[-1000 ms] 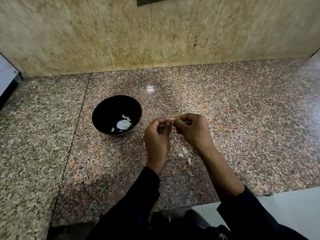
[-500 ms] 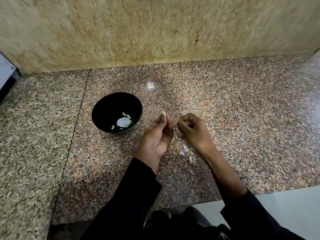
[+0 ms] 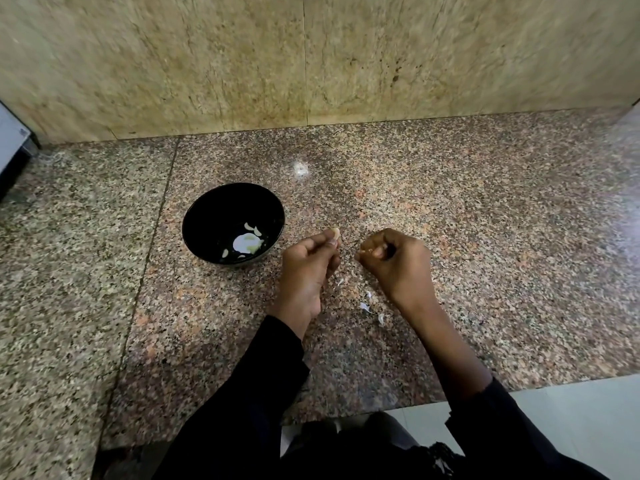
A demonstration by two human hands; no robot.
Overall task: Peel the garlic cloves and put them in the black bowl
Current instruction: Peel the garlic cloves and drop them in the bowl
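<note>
The black bowl (image 3: 204, 220) stands on the granite counter, left of my hands, with a few peeled garlic cloves (image 3: 246, 242) lying in its bottom. My left hand (image 3: 304, 271) is just right of the bowl's rim and pinches a pale garlic clove (image 3: 335, 233) at its fingertips, held up above the counter. My right hand (image 3: 398, 261) hovers a short gap to the right, fingers curled into a fist, with a small pale scrap of garlic skin (image 3: 363, 251) pinched at its tips.
Scraps of white garlic skin (image 3: 365, 307) lie on the counter (image 3: 485, 254) between and below my wrists. A beige stone wall (image 3: 311, 64) closes off the back. The counter's front edge runs near my sleeves, with pale floor at the lower right.
My hands have come apart after working together on the clove. The left hand has carried the clove left toward the bowl; the right has stayed in place, curled.
</note>
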